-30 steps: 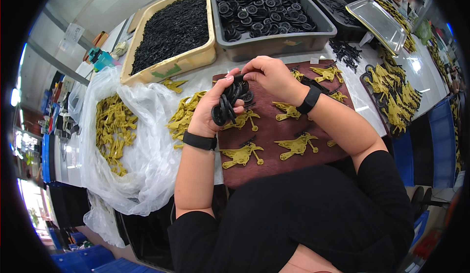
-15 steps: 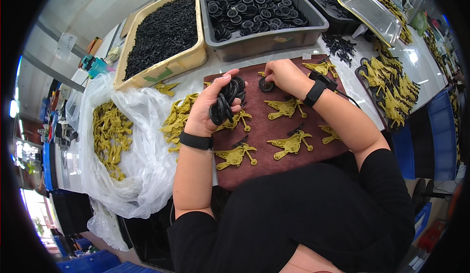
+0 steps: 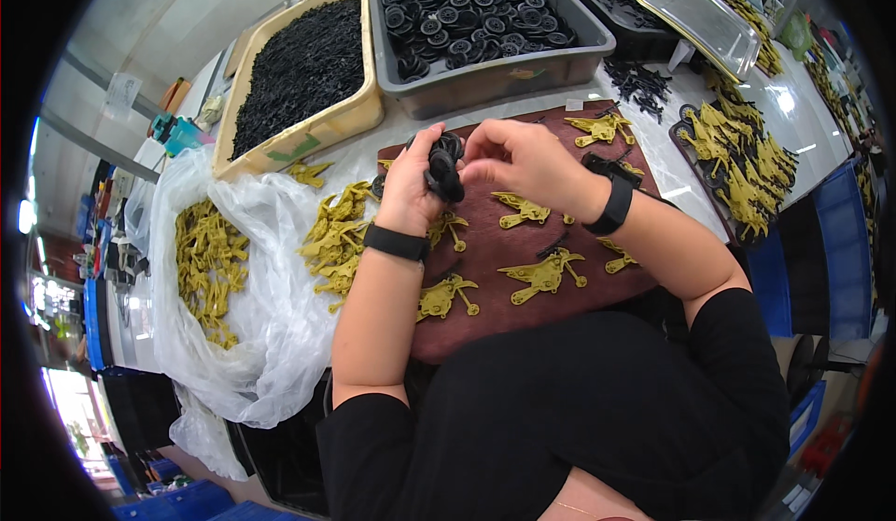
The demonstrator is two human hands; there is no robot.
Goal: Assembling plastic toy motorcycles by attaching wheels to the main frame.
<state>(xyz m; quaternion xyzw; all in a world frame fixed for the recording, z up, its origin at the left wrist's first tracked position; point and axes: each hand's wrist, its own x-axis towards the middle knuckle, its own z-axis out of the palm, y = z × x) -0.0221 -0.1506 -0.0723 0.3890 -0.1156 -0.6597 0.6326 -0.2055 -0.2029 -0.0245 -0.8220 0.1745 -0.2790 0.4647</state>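
My left hand is closed around a bunch of small black wheels above the left side of a brown mat. My right hand is beside it, fingers curled with their tips up against the wheels; whether they pinch one is hidden. Yellow plastic toy body parts with small black pieces attached lie spaced on the mat, such as one yellow part at the front and another yellow part at the far right. My right hand and forearm cover some of them.
Behind the mat stand a grey bin of black wheels and a cream bin of small black parts. A plastic bag holds yellow parts at left, next to a loose yellow pile. Wheeled yellow assemblies crowd the right.
My right hand has moved left from a wheel at a yellow part on the mat to the wheels in my left hand. My left hand has turned and shifted slightly right.
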